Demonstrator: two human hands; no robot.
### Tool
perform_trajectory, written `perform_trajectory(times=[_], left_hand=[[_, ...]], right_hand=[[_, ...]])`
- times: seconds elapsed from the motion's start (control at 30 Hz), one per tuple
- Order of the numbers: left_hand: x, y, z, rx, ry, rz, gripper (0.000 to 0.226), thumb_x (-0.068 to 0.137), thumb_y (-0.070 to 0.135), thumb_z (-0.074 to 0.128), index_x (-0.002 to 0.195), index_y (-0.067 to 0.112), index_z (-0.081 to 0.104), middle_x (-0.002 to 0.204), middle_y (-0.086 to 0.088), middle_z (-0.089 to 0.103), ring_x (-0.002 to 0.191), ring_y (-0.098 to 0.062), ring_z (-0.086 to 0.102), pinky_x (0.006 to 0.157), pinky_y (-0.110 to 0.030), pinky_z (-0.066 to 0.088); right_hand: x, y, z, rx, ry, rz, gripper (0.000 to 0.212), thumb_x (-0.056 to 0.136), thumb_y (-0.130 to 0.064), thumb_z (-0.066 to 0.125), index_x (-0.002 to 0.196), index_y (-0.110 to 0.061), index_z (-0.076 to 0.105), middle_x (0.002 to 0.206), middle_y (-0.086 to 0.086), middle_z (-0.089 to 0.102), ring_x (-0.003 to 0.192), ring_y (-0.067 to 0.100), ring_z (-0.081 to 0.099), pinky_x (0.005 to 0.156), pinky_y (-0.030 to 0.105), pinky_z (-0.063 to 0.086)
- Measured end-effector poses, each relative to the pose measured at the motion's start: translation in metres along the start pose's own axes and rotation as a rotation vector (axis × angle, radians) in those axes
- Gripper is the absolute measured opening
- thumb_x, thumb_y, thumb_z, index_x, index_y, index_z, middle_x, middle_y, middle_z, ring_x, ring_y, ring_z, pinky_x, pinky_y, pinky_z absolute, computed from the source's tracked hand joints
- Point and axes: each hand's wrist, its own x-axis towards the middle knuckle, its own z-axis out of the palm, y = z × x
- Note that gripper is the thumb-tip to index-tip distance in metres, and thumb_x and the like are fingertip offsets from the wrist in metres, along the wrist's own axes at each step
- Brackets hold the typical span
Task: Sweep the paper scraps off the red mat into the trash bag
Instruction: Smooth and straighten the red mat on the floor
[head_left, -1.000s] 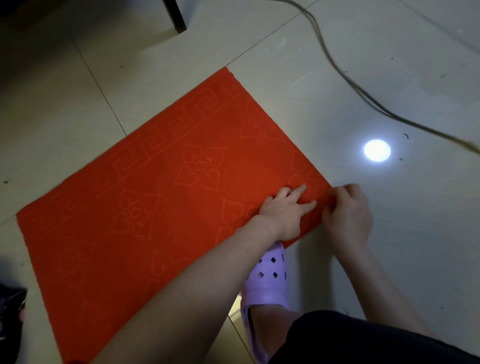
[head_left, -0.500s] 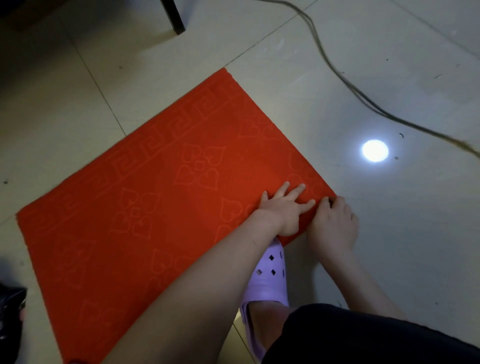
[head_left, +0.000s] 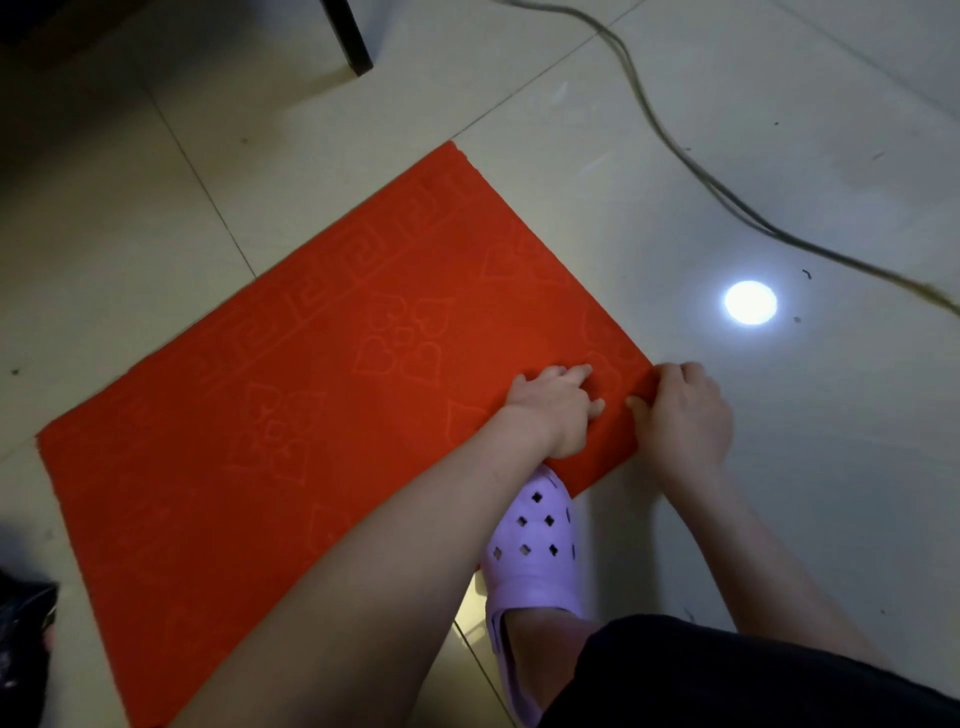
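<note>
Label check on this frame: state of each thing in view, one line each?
red mat: lies flat on the floor, corner at the hands looks slightly raised; no scraps visible on it.
left hand: on the mat, fingers curled; grip unclear.
right hand: grips the mat's corner.
black bag: at the picture's edge, mostly out of view.
purple clog: worn, toe at the mat's edge.
cable: loose on the floor.

Red mat (head_left: 291, 415) embossed with hearts and key border; lilac perforated clog (head_left: 535, 545); pale tiles (head_left: 779, 467).
</note>
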Motion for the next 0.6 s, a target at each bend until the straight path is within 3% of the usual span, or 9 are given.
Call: perform_trajectory(times=[0.07,0.13,0.23,0.3,0.37,0.47,0.6], left_hand=[[-0.001,0.000,0.002,-0.012,-0.010,-0.003,0.058,0.094,0.019,0.044,0.147,0.040,0.033,0.162,0.004,-0.001,0.147,-0.024,0.005,0.113,-0.056,0.019],[-0.002,-0.002,0.002,-0.028,0.001,0.002,0.056,0.094,0.023,0.047,0.146,0.040,0.035,0.162,0.004,0.001,0.147,-0.023,0.007,0.113,-0.054,0.021],[-0.003,-0.002,0.000,-0.061,0.111,0.001,0.052,0.090,0.025,0.054,0.140,0.036,0.046,0.158,0.003,0.019,0.141,-0.023,0.026,0.108,-0.044,0.032],[-0.002,0.002,0.000,-0.058,0.225,-0.012,0.054,0.083,0.027,0.064,0.135,0.026,0.049,0.146,-0.001,0.038,0.129,-0.026,0.041,0.096,-0.040,0.041],[0.001,0.006,0.002,-0.006,0.286,-0.020,0.070,0.078,0.031,0.071,0.139,0.021,0.038,0.136,-0.003,0.043,0.121,-0.027,0.047,0.089,-0.039,0.043],[0.007,0.008,0.007,0.085,0.300,-0.025,0.096,0.077,0.036,0.074,0.152,0.026,0.015,0.144,-0.004,0.032,0.126,-0.028,0.038,0.094,-0.039,0.041],[0.013,0.012,0.008,0.075,0.270,-0.082,0.114,0.067,0.035,0.083,0.153,0.024,0.009,0.148,-0.003,0.022,0.132,-0.029,0.028,0.101,-0.041,0.037]], right_hand=[[-0.001,-0.001,0.001,0.032,-0.013,-0.064,0.058,0.076,-0.040,0.071,0.116,-0.003,0.053,0.114,0.020,0.052,0.104,0.040,0.050,0.081,0.047,0.045],[-0.007,0.003,0.004,-0.004,-0.092,-0.127,0.090,0.065,-0.054,0.076,0.135,-0.008,0.041,0.128,0.016,0.043,0.115,0.038,0.043,0.086,0.046,0.044],[-0.006,0.007,0.003,-0.082,-0.164,-0.149,0.113,0.055,-0.064,0.077,0.145,-0.018,0.026,0.137,0.009,0.034,0.124,0.031,0.036,0.091,0.043,0.042],[-0.002,0.005,0.000,-0.089,-0.145,-0.167,0.112,0.051,-0.062,0.080,0.140,-0.016,0.031,0.130,0.009,0.040,0.118,0.031,0.041,0.089,0.042,0.043],[0.000,0.000,-0.002,-0.105,-0.127,-0.182,0.105,0.051,-0.060,0.081,0.134,-0.014,0.037,0.124,0.009,0.045,0.113,0.030,0.046,0.087,0.041,0.043],[0.005,0.003,-0.004,-0.129,-0.084,-0.209,0.092,0.054,-0.057,0.080,0.127,-0.013,0.044,0.120,0.008,0.050,0.109,0.029,0.051,0.084,0.039,0.043],[0.009,0.011,0.002,0.105,-0.124,-0.239,0.080,0.059,-0.038,0.085,0.123,-0.007,0.049,0.116,0.012,0.052,0.105,0.032,0.052,0.084,0.038,0.042]])
